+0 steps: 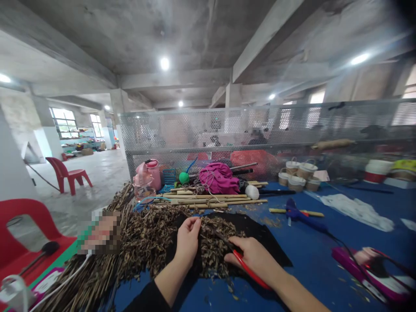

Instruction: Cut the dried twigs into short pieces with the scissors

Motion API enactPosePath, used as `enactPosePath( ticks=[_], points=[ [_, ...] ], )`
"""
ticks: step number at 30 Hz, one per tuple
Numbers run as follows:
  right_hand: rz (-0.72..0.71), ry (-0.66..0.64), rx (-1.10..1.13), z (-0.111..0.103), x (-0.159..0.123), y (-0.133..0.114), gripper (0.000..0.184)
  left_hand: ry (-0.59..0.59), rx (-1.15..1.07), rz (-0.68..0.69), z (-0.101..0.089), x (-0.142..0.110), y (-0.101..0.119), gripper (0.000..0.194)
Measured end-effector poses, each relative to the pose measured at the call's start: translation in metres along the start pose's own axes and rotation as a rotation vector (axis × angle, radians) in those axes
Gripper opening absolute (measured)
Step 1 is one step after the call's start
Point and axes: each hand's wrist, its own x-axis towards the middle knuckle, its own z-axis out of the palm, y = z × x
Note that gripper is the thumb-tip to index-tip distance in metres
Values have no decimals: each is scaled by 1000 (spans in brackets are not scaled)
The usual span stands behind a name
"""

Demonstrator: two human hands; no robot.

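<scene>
Right hand (251, 258) grips red-handled scissors (248, 268); left hand (189, 238) pinches at dried plant material (212, 242), exact piece indiscernible, above blue surface (276, 234).

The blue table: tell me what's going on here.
A person works with both hands at the blue table. The right hand holds a red-handled tool over dried plant material on a black cloth. The left hand is beside it, fingertips pinched. Bamboo sticks and a purple cloth lie beyond.
</scene>
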Motion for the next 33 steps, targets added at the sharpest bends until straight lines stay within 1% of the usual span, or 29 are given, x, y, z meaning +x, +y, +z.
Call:
enactPosePath(
  ticks=[3, 7, 10, 12, 14, 17, 19, 22, 24, 26, 27, 28, 30, 32, 33],
  points=[
    [5, 20, -33, 0, -1, 1, 29, -5, -33, -37, -1, 2, -2, 41],
    [18, 64, -44, -1, -2, 4, 49, -49, -146, -97, 0, 1, -1, 40],
    [-2, 60, -35, 0, -2, 6, 56, -78, -159, -114, 4, -3, 2, 39],
    [-18, 53, -36, 1, -2, 8, 57, -95, -112, -85, 6, -5, 4, 37],
    [-27, 55, -33, 2, -1, 7, 55, -110, -60, -61, 8, -7, 4, 37],
    [-12, 34, -36, 1, 0, 6, 41, -121, -21, -69, 9, -7, 2, 39],
    [8, 4, -45, 2, 0, 4, 36, -111, 12, -68, 8, -7, 0, 40],
    [4, -12, -48, 2, 0, 4, 38, -86, 133, -43, 4, -5, -3, 34],
    [13, -9, -78, 0, 0, 4, 41, -99, 281, 2, 1, -3, -1, 23],
    [41, -15, -143, -8, 0, 4, 43, -140, 452, 96, -3, -1, 3, 9],
    [55, -26, -174, -14, 0, 3, 44, -163, 524, 145, -5, 0, 7, 7],
    [67, -46, -198, -22, 0, 3, 46, -181, 576, 185, -6, 0, 12, 10],
    [84, -103, -213, -41, -1, 3, 52, -192, 639, 219, -10, -3, 23, 19],
    [98, -163, -194, -62, -5, 5, 53, -203, 722, 225, -13, -13, 34, 32],
    [100, -189, -170, -72, -7, 7, 51, -220, 790, 224, -14, -21, 39, 41]
  ],
)
